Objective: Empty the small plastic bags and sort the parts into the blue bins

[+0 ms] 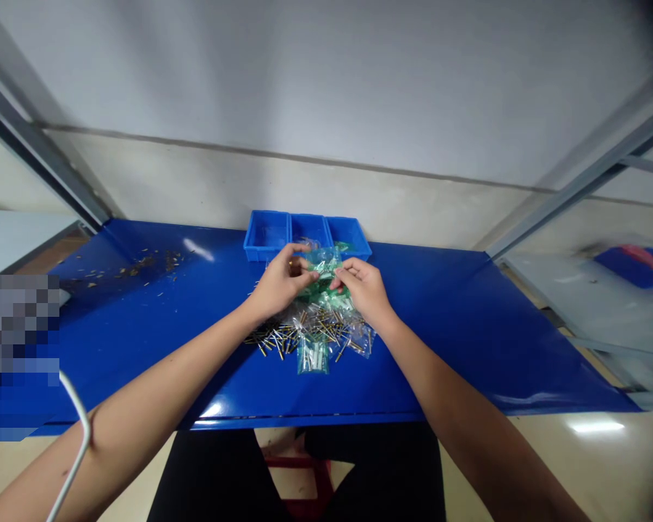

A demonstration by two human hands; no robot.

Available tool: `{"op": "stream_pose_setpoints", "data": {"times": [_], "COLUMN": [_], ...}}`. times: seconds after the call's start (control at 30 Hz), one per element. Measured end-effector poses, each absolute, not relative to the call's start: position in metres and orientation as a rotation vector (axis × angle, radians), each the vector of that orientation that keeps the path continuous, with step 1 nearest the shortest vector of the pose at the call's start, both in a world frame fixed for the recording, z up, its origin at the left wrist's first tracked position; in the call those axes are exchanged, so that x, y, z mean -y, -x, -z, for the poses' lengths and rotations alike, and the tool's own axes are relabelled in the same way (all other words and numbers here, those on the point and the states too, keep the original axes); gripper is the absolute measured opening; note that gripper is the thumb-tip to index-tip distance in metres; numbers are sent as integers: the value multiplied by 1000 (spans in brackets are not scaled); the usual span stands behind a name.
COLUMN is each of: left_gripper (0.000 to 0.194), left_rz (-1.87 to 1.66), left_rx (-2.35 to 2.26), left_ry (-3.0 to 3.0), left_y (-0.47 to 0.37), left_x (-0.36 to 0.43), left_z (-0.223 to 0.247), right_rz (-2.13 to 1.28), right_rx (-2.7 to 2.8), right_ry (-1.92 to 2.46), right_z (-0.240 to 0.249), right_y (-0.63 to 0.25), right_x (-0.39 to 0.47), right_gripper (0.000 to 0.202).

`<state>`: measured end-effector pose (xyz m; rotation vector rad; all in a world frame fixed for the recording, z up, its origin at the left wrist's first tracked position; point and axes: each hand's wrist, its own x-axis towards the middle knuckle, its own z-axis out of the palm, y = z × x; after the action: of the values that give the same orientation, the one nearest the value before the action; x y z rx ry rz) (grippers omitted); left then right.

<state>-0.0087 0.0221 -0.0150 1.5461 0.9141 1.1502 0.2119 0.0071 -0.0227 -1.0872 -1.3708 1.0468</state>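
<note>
Between my two hands is a small green-tinted clear plastic bag (325, 259), pinched from both sides above a heap on the table. My left hand (287, 281) grips the bag's left side with thumb and fingers. On the right edge, the fingertips of my right hand (362, 286) are closed. Below lies a pile of thin metal pins (283, 339) with dark and brass-coloured parts, mixed with clear bags. Another green-tinted bag (313, 355) with pale pieces inside lies at the pile's front. What the held bag contains is too small to make out.
Three joined blue bins (269, 232) stand at the back of the blue table (440, 326); the middle and right ones hold some bags. Brownish scraps (146, 264) are scattered at the left. Grey metal posts (577, 181) rise at both sides. A white cable (79, 413) crosses my left forearm.
</note>
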Motion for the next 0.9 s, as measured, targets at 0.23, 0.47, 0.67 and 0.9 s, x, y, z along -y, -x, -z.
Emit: {"op": "stream_pose_setpoints", "data": {"times": [0.23,0.47,0.67,0.9], "left_gripper": [70,45,17,24], "left_rz": [-1045,-1096,-1053,-1048], "left_rx": [-909,-966,-957,-1025], "left_ry": [-1510,-1515,-1566,-1549], "left_y": [9,8,8,8], "left_x": [-25,-23,-21,-21], "left_z": [19,16,10,11], "right_rz": [-1165,-1189,-1202,-1201], "right_rx": [1298,1314,1323,1326], "right_ry": [1053,1053,1053,1102], "right_z": [27,25,23,19], "right_y": [-208,-209,-207,-208], "right_x": [-8,-8,-7,-4], "right_gripper": [31,29,28,32]}}
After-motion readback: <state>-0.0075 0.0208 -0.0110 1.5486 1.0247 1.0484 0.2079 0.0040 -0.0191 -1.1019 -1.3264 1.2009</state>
